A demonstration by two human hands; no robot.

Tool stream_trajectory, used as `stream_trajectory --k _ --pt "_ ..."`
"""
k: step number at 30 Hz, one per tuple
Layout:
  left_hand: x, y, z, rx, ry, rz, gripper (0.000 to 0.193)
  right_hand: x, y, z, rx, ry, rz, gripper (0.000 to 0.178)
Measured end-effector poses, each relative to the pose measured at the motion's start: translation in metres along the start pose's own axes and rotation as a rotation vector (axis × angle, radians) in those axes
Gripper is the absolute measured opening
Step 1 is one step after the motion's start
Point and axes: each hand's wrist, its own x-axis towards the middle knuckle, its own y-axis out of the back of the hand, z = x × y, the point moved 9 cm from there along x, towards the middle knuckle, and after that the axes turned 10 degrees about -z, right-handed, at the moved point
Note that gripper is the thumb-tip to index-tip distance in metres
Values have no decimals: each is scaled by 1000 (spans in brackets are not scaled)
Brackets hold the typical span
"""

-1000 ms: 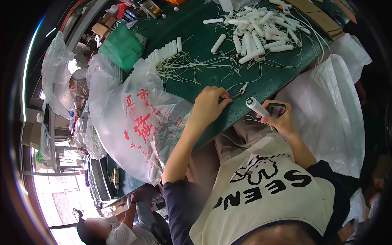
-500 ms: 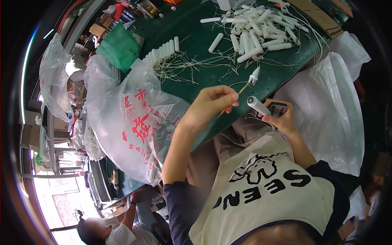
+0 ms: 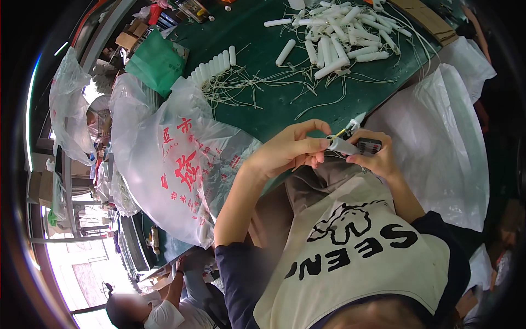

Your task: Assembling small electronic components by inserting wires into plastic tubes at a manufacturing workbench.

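Note:
My right hand is closed around a small dark remote control and a white candle-like tube, held side by side. My left hand reaches the tube's near end with thumb and forefinger curled together on it. Just above the tube, by my right fingertips, a white flame-shaped tip sits on a thin yellow and dark stem. Which hand bears this piece is hard to make out. A thin pale wire hangs below the tube.
On the green table lies a heap of white tubes with wires. Several more tubes stand in a row, wires trailing. A clear plastic bag bulges at left, a white sack at right. Another person sits lower left.
My left hand has moved right, to the end of the tube. The flame-tipped piece has shifted down and right beside my right fingertips. The tube now lies flatter in my right hand.

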Motion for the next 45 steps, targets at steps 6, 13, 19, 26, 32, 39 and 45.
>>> stream_trajectory --k 6,13,19,26,32,39,45 --pt "-1 -9 0 8 6 -47 30 0 -7 5 27 29 -39 25" --pt "-5 0 -8 7 -19 -16 30 1 -3 3 -78 90 -26 19" --pt "-7 8 -11 10 -2 50 31 -9 30 35 68 -176 218 11" --pt "-5 6 -10 29 -2 44 32 -14 33 36 -3 -333 36 21" --pt "-2 6 -10 2 4 3 31 -14 20 27 -132 -362 -157 23" --pt "-1 10 -13 19 0 2 30 6 7 -5 -188 -117 -86 17" --pt "1 6 -6 116 -15 14 33 12 -13 2 -393 -4 -175 33"
